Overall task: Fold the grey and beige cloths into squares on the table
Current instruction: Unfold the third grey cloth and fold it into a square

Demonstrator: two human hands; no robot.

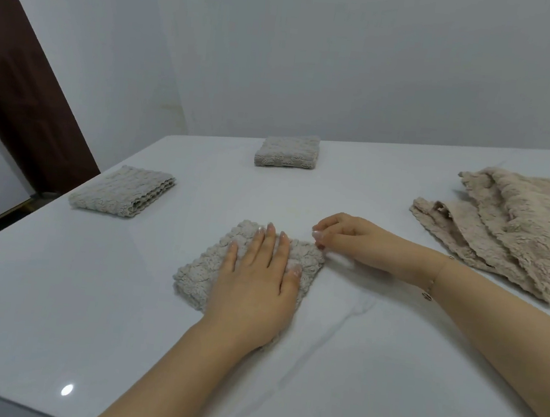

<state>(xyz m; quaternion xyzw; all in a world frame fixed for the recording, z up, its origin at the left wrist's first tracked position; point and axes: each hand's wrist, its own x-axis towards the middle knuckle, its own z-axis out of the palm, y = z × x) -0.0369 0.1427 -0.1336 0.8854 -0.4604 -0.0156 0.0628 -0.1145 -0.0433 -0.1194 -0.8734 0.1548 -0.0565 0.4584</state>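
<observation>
Your left hand (254, 285) lies flat, fingers straight, pressing the folded grey cloth (205, 269) mid-table, while your right hand (348, 240), fingers curled, pinches its far right corner, nearer the unfolded beige cloths (521, 233) lying to its right.

I see a white glossy bench (334, 369) with faint grey veins. Directly under the fingers (264, 241) of my left hand (253, 295) lies a folded grey cloth (201, 268), flat on the bench. Beyond those fingers, to the left, rests a second folded grey square (121, 191) near the bench edge, and straight ahead a third folded grey square (287, 150). To the right of my right hand (352, 241), a loose pile of beige cloths (521, 229) lies unfolded.
</observation>
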